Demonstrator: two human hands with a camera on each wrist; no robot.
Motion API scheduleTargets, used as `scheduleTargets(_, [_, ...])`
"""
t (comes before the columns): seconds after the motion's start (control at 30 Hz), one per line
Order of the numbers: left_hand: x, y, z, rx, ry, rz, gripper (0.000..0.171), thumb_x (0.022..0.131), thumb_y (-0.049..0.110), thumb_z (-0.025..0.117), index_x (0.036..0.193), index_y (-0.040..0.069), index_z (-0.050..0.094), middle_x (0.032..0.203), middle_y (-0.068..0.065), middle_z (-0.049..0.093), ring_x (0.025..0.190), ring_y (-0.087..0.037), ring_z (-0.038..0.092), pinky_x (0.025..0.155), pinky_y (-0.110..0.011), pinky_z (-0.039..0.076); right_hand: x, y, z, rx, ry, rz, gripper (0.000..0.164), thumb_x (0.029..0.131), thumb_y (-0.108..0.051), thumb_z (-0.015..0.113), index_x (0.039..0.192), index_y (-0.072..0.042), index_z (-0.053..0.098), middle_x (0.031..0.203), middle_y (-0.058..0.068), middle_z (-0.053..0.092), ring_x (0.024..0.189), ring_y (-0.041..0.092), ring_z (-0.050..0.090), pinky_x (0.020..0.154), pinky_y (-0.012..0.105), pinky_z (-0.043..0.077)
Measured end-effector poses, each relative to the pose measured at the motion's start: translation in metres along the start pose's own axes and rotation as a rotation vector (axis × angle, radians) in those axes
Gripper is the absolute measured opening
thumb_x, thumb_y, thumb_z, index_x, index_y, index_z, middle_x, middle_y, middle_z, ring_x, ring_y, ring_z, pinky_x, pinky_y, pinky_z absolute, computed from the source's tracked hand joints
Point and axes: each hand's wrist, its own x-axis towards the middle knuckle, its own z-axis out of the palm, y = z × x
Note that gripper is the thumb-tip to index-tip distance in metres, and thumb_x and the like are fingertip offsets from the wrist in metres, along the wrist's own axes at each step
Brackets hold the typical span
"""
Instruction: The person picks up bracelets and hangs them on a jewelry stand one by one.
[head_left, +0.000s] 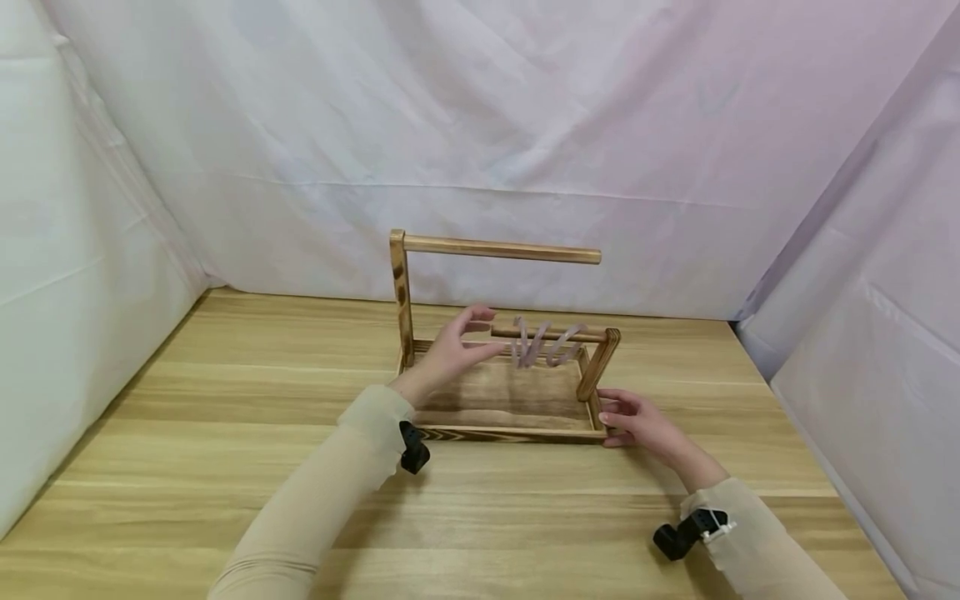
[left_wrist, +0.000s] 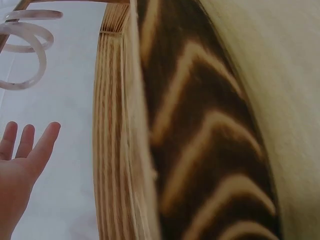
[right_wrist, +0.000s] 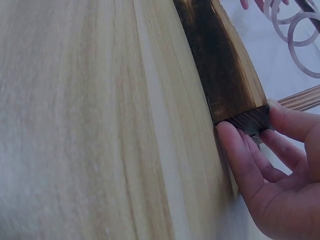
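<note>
A wooden stand point(head_left: 502, 433) has a shallow tray base and two rods, the upper from a tall left post, the lower from a short right post. Several pale, translucent bangles point(head_left: 522, 350) hang on the lower rod point(head_left: 592, 335). My left hand point(head_left: 457, 346) is by that rod's free left end, fingers extended and apart from the bangles. In the left wrist view, a gap separates the left hand point(left_wrist: 22, 170) from the bangles point(left_wrist: 42, 60). My right hand point(head_left: 633, 423) grips the tray's right end; the right wrist view has its thumb point(right_wrist: 287, 120) on the rim.
The stand rests on a wood-grain table point(head_left: 480, 517). A white cloth point(head_left: 480, 125) hangs behind the table, with more cloth at both sides. A small black camera is strapped to each sleeved wrist. The upper rod point(head_left: 502, 248) juts rightward above the lower one.
</note>
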Motion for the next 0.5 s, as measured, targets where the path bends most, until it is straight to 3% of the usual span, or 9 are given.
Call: scheduleTargets(0.5, [-0.022, -0.009, -0.019, 0.043, 0.023, -0.026, 0.055, 0.088, 0.024, 0.065, 0.135, 0.011, 0.041, 0.140, -0.013, 0.041, 0.127, -0.034, 0.044, 0.099, -0.045, 0.045, -0.002, -0.003, 0.001, -0.014, 0.002, 0.006, 0.062, 0.094, -0.009, 0.053, 0.144, 0.009, 0.021, 0.132, 0.030, 0.039, 0.091, 0.009, 0.056, 0.078, 0.034, 0.057])
